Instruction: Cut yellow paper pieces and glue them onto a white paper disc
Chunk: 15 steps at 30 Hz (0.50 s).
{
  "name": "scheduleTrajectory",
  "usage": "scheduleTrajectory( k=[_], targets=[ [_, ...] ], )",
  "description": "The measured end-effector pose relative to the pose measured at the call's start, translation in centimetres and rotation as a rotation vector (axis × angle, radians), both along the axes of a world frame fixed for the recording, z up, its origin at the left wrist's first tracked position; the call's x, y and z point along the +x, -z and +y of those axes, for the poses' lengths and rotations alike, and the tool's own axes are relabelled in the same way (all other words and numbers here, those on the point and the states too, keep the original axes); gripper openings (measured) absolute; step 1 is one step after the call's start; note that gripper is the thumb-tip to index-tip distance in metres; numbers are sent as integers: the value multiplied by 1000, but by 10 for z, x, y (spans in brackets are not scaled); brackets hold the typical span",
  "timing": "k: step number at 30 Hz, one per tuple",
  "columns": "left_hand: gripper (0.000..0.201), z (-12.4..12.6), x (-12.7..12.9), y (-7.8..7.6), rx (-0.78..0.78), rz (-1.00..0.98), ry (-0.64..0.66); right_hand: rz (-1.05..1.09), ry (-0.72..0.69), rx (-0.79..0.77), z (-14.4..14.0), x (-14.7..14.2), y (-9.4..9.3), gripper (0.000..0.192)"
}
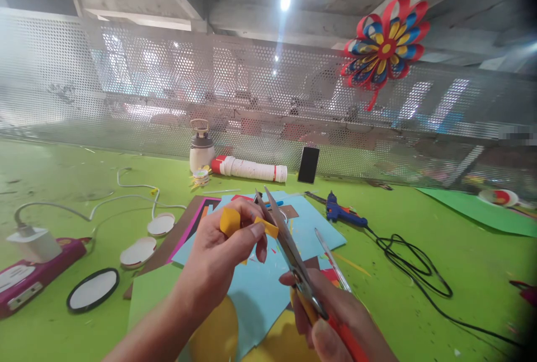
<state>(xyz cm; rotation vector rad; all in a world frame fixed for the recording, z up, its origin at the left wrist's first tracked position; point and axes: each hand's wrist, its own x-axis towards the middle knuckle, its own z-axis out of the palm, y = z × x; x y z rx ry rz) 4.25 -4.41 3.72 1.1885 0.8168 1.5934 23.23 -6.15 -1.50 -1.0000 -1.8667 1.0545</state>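
My left hand (pixel 222 253) pinches a small yellow paper piece (pixel 230 221) between thumb and fingers, held above the table. My right hand (pixel 331 317) grips scissors (pixel 289 247) with red-orange handles; the blades are slightly apart and meet the yellow piece at its right end. Under both hands lies a stack of coloured paper sheets (pixel 260 289), light blue on top, with green, brown, pink and yellow sheets showing at the edges.
A blue glue gun (pixel 342 212) with a black cord (pixel 415 272) lies to the right. White round lids (pixel 138 251), a black-rimmed disc (pixel 93 289), a charger on a pink power strip (pixel 33 264), a bottle (pixel 201 146), a phone (pixel 308 165), and a paper flower (pixel 386 46) on the mesh wall.
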Motion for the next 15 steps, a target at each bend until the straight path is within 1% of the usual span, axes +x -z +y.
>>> scheduleTrajectory(
  k=[4, 10, 13, 15],
  targets=[
    [9, 0, 0, -1, 4, 11, -7, 12, -34, 38, -4, -1, -5, 63],
    [10, 3, 0, 0, -8, 40, -27, 106, 28, 35, -6, -4, -14, 56],
    [12, 6, -2, 3, -30, 9, -4, 155, 34, 34, -6, -6, -13, 53],
    [15, 8, -3, 5, -62, -33, 5, 191, 27, 0, -5, -7, -10, 55]
  ],
)
